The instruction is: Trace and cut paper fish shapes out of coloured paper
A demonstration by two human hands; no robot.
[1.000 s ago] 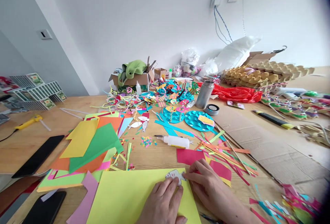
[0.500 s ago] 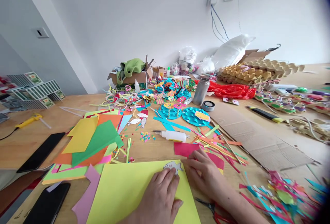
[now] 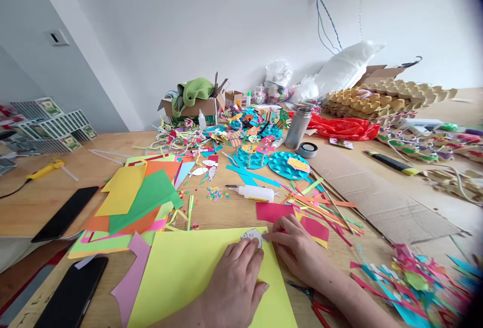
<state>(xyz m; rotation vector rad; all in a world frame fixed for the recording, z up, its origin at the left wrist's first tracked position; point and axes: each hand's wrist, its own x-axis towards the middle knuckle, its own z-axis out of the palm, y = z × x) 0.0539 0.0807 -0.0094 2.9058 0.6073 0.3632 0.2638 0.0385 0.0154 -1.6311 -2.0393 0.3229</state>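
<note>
A bright yellow sheet of paper [image 3: 181, 272] lies in front of me. On its top right corner rests a small white paper fish [image 3: 252, 236] with a dark outline. My left hand [image 3: 236, 275] lies flat on the sheet, fingers stretched out, the tips pressing the fish's lower edge. Beside it, my right hand [image 3: 296, 247] is curled, its fingertips closed at the fish's tail by the sheet's right edge; the thumb is mostly hidden. Red-handled scissors [image 3: 315, 300] lie under my right forearm, partly covered.
Coloured paper sheets [image 3: 143, 199] and black phones [image 3: 71, 293] lie left. Ahead are a white glue bottle [image 3: 256, 193], blue discs [image 3: 289, 165] and a metal flask [image 3: 298, 128]. Right are paper strips [image 3: 320, 202], a cardboard sheet [image 3: 381, 192] and a box cutter [image 3: 392, 163].
My view has shifted slightly, so the scene sits a little differently. Both hands stay nearly in place, with the right fingertips now at the fish's tail.
</note>
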